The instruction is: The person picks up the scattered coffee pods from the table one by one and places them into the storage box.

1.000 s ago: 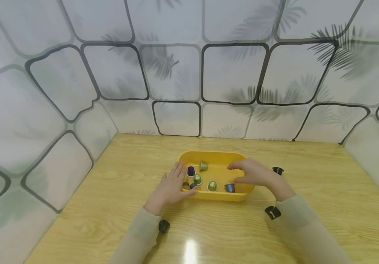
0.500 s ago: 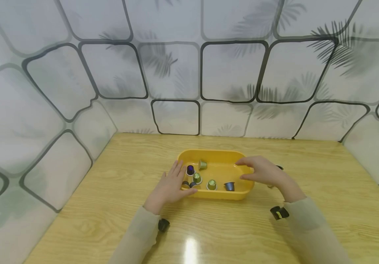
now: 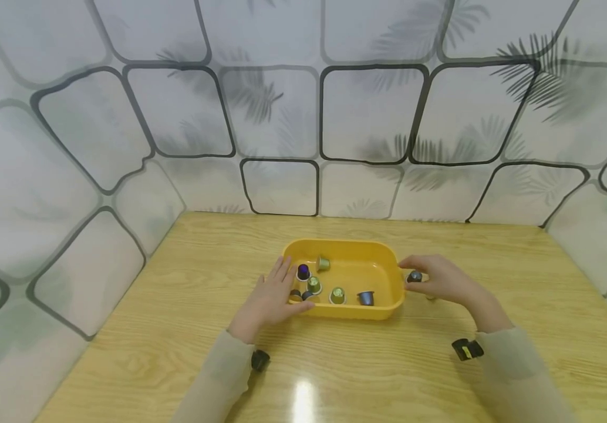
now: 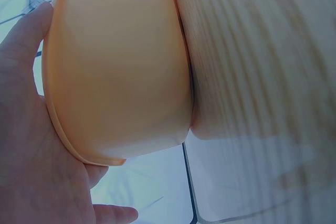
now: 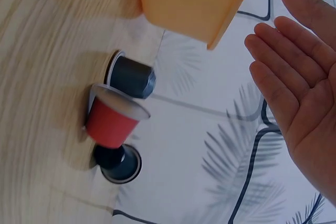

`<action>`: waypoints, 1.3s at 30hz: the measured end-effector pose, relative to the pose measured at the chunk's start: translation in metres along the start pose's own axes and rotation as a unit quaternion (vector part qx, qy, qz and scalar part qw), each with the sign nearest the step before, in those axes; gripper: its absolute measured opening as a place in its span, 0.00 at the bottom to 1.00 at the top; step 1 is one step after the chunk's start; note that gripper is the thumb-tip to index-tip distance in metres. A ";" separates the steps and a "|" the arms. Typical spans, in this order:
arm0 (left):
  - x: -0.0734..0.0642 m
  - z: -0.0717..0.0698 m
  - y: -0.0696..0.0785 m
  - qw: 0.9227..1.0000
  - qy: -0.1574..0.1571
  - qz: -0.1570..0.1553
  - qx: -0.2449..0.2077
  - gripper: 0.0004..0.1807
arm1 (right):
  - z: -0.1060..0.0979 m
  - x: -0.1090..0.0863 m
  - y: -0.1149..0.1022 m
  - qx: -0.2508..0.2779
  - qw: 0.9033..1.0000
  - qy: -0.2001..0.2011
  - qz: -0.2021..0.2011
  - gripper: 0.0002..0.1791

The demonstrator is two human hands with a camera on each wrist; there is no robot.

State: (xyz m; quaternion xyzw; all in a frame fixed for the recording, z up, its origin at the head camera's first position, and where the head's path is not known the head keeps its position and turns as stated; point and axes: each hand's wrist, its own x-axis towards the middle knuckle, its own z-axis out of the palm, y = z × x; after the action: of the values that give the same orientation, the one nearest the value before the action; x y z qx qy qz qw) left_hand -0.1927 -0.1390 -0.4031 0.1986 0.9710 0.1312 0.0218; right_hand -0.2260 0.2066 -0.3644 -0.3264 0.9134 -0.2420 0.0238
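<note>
My left hand (image 3: pixel 265 302) rests on the left end of the yellow tray (image 3: pixel 372 313), fingers straight over the rim. In the left wrist view, the palm lies against the rim of the tray (image 4: pixel 121 66). My right hand (image 3: pixel 448 282) hovers just outside the tray's right end, fingers extended and apart from the thumb. A dark coffee capsule (image 3: pixel 414 276) shows between them on the table. From the right wrist, the hand (image 5: pixel 299 72) holds nothing; near it are a red capsule (image 5: pixel 113 121), a dark capsule (image 5: pixel 131 77) and another dark capsule (image 5: pixel 123 165).
Inside the tray lie several capsules: a purple one (image 3: pixel 303 271), green ones (image 3: pixel 337 295) and a blue one (image 3: pixel 366 298). Some at the left are partly hidden by my left hand. A patterned cloth wall (image 3: pixel 282 135) stands behind the wooden table (image 3: pixel 176 364).
My right hand has moved right, from over the tray's inside to beyond its right end, uncovering a dark capsule between thumb and fingers. The left hand has stayed on the rim.
</note>
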 end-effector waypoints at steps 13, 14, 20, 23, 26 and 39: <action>-0.001 0.000 -0.001 1.000 0.000 0.000 -0.003 0.51 | -0.003 -0.023 0.020 0.003 0.999 0.039 0.001 0.20; -0.001 0.000 -0.001 1.000 -0.001 0.000 -0.003 0.51 | -0.003 -0.024 0.021 0.004 0.999 0.039 0.002 0.20; -0.002 0.000 -0.001 1.000 -0.003 0.000 -0.009 0.51 | -0.005 -0.026 0.023 -0.006 0.999 0.035 -0.001 0.21; -0.001 -0.001 0.000 1.000 -0.003 0.002 -0.008 0.51 | -0.004 -0.027 0.026 -0.007 0.999 0.033 0.000 0.20; -0.001 -0.001 0.000 1.000 -0.002 0.002 -0.012 0.51 | -0.004 -0.027 0.028 -0.005 1.000 0.027 0.007 0.20; -0.002 -0.002 0.001 1.000 -0.004 0.001 -0.007 0.51 | 0.003 -0.026 0.042 -0.020 0.999 0.012 0.027 0.19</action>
State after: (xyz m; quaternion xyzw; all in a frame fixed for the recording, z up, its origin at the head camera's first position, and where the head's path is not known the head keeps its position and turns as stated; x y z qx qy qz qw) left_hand -0.1908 -0.1392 -0.4004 0.2000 0.9697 0.1376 0.0273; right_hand -0.2300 0.2491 -0.3894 -0.2993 0.9268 -0.2265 0.0131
